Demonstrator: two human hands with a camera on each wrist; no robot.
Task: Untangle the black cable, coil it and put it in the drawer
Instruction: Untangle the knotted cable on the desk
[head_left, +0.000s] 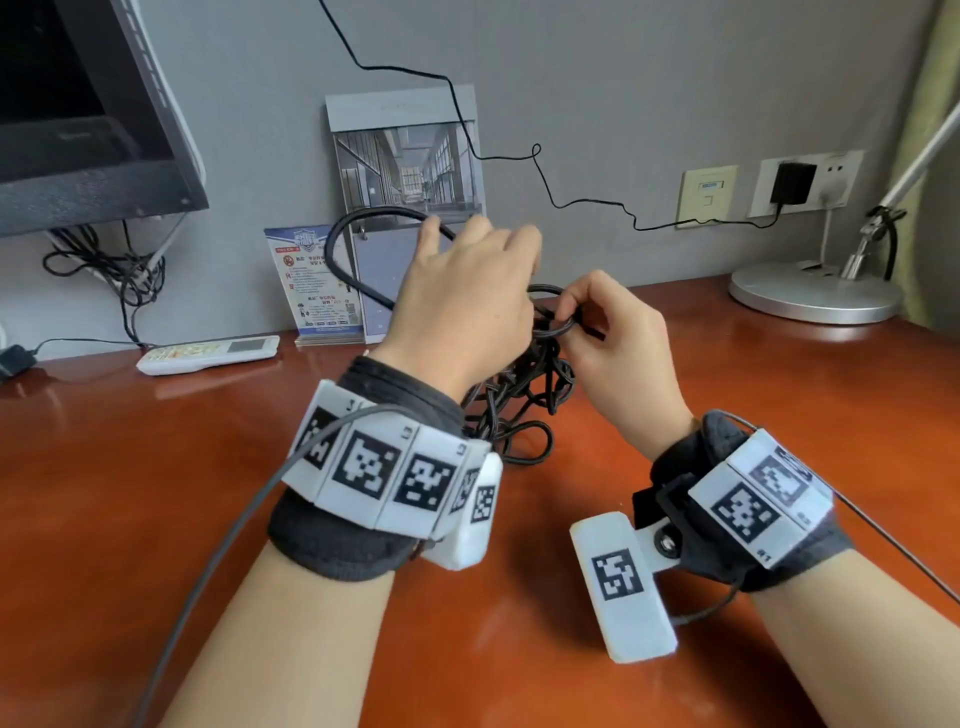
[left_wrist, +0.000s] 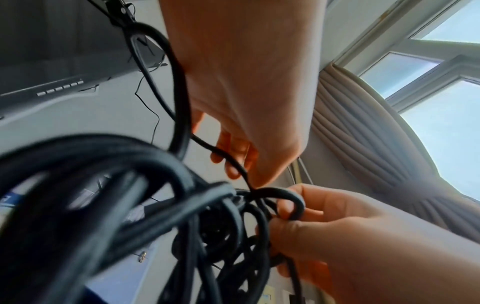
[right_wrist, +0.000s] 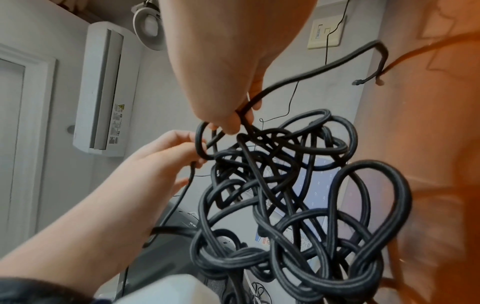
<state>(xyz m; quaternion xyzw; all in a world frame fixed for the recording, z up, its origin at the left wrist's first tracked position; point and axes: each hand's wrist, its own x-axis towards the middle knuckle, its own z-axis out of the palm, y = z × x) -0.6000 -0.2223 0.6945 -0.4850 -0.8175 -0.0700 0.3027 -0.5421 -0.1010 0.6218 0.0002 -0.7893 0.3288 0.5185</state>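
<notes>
Left of centre in the head view, the left hand (head_left: 467, 291) pinches one strand of the cable (head_left: 519, 405), a freed loop arching toward the upper left. At centre the tangle hangs between both hands, its lowest loops resting on the desk (head_left: 156, 493). Just right, the right hand (head_left: 618, 343) pinches a small loop at the knot's top. Untangling looks barely begun; coiling and stowing remain, and no drawer shows.
</notes>
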